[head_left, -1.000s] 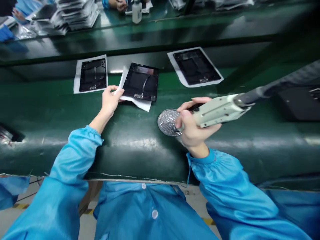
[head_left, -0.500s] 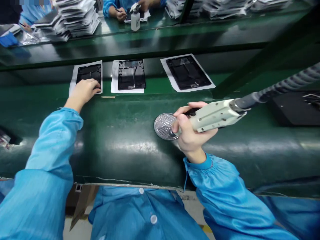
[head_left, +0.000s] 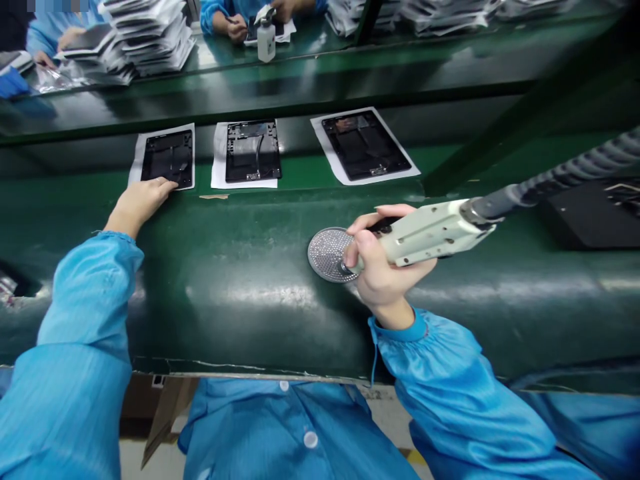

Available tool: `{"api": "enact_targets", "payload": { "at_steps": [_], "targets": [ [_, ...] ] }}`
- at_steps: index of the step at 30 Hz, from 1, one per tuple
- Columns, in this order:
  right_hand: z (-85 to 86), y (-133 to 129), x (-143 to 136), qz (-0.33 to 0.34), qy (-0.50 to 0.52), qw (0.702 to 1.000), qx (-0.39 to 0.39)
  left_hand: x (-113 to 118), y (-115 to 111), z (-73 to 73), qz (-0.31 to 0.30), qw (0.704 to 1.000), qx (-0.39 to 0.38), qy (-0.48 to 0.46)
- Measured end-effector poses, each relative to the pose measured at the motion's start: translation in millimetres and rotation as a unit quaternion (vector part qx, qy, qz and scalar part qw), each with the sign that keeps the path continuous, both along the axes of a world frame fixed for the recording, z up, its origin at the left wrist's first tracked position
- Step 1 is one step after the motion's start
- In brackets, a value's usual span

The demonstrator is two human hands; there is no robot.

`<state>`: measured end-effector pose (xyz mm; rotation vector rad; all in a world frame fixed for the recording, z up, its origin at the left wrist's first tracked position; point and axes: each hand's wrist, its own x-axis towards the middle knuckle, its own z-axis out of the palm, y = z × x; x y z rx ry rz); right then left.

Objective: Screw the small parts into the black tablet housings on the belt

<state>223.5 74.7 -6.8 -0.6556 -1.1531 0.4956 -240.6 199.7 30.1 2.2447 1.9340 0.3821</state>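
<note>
My left hand (head_left: pixel 145 200) lies at the near edge of the leftmost black tablet housing (head_left: pixel 167 157), fingers stretched out and fingertips touching its lower edge; the thumb is hidden. White paper lies under that housing. My right hand (head_left: pixel 383 267) is closed around a pale tool (head_left: pixel 435 233) that looks like an electric screwdriver, held nearly level. A thick ribbed hose (head_left: pixel 560 173) runs from its back end to the upper right. At the tool's front is a round perforated metal disc (head_left: pixel 327 253); whether it is attached cannot be made out.
Two more open tablet housings, a middle one (head_left: pixel 253 157) and a right one (head_left: pixel 363 147), lie on white paper. A green post (head_left: pixel 495 127) slants behind the tool. A black box (head_left: pixel 590 213) sits right. Across the bench are co-workers' hands, stacks (head_left: pixel 150 37) and a white bottle (head_left: pixel 267 41).
My left hand has slid from over the left tablet housing back toward me and left, to its near edge. My right hand and the tool have stayed in place. The view has shifted slightly.
</note>
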Motion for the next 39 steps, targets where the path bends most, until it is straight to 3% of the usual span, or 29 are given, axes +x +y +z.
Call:
{"api": "enact_targets", "payload": {
  "at_steps": [6,10,13,18,22,25,29,32,39],
  "targets": [
    [0.1,2.8,5.9,0.018,0.005,1.000,0.009,-2.6,1.8,2.3,-0.041,0.997,0.054,0.023],
    [0.5,6.0,11.1,0.021,0.007,1.000,0.007,2.4,-14.2,1.5,-0.079,0.991,0.104,0.037],
    [-0.9,9.3,13.4,0.017,0.004,1.000,0.000,13.9,-45.7,-4.7,-0.115,0.981,0.151,0.047],
    [-3.1,10.8,11.4,0.041,0.018,0.999,0.001,45.5,-118.9,-17.9,-0.191,0.958,0.214,0.018],
    [-7.5,11.0,8.2,0.060,0.011,0.998,0.002,84.1,-166.8,-20.8,-0.288,0.915,0.281,-0.031],
    [-14.7,14.8,7.7,0.081,0.017,0.996,0.026,119.5,-187.3,-18.7,-0.350,0.898,0.263,-0.039],
    [-23.9,20.7,8.9,0.101,0.029,0.993,0.056,163.4,-194.5,-20.3,-0.425,0.869,0.254,-0.001],
    [-26.7,20.9,9.4,0.100,0.028,0.993,0.055,182.0,-192.7,-27.4,-0.440,0.865,0.240,0.036],
    [-21.3,12.1,5.7,0.081,0.023,0.996,0.017,189.6,-188.1,-33.7,-0.379,0.915,0.136,0.028]
  ]
}}
